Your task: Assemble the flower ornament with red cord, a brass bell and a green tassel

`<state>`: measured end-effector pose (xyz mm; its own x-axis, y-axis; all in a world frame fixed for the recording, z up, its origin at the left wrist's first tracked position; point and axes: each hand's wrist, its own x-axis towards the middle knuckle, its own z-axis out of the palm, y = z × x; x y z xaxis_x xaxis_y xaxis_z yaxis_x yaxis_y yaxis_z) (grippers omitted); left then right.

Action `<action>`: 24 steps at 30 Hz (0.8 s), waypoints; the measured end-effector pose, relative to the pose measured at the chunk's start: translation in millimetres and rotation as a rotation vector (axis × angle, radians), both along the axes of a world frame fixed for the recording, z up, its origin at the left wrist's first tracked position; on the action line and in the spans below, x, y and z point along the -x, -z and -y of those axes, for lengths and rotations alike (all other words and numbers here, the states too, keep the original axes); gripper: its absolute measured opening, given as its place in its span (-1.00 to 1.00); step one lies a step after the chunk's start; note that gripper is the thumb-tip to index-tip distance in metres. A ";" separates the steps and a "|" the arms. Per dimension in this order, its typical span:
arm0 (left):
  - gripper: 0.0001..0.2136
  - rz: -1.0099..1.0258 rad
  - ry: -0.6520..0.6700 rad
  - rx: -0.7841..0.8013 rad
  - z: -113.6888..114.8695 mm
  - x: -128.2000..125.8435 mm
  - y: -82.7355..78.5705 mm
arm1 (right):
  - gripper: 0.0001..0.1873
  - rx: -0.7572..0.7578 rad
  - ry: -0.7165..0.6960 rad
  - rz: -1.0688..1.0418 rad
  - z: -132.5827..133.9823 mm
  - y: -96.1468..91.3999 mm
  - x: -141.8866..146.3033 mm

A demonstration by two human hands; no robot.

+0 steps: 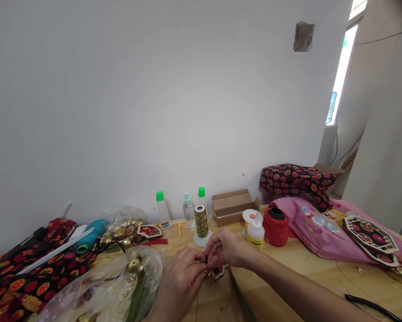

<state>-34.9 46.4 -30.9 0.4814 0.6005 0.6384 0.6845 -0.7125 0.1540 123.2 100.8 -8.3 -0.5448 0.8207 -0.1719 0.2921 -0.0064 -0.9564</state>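
Note:
My left hand [182, 275] and my right hand [226, 248] meet low in the middle, fingertips pinched close together. Between and just below them is a small ornament [221, 271] with a pale scalloped edge, partly covered by my fingers. A red cord [220, 263] shows at my right fingers. Something round and golden [209, 278] sits under my left fingertips. From the ornament's right side a dark green tassel [241, 297] trails toward the front of the table. Just behind my hands stands a spool of olive-green thread [201, 222].
Glue bottle [255, 235], red thread cone [276, 228] and cardboard box [233, 208] stand behind right. A pink bag [308, 237] bears a patterned ornament [370, 237]. At left lie a plastic bag of golden beads [120, 286], a teal thread cone [91, 235] and patterned cloth [36, 277].

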 end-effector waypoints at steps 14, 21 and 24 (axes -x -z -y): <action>-0.83 0.029 -0.031 0.059 0.9 3.3 1.1 | -0.88 -0.118 -0.044 -0.002 3.7 2.2 -2.0; -0.84 0.027 -0.029 0.037 2.0 3.3 -0.4 | -0.87 -0.214 -0.043 0.104 4.5 -2.4 -0.8; -0.84 0.036 -0.020 0.012 1.5 3.5 -0.4 | -0.82 -0.287 -0.036 0.180 6.0 -3.0 0.6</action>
